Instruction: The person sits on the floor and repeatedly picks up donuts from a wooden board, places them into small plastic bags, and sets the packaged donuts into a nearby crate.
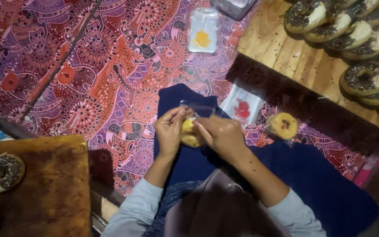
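Both hands meet over the dark blue cloth [286,175] — the left hand [169,131] and right hand [221,134] pinch a yellow donut [188,134] inside a clear bag [198,109], fingers curled tight around it.

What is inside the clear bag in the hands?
A yellow doughnut sits in the clear bag, held by the left hand and right hand. Fingers cover most of it, so any topping stays hidden.

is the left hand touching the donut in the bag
Touching: the head view shows the left hand fingers wrapped against the yellow donut, no gap.
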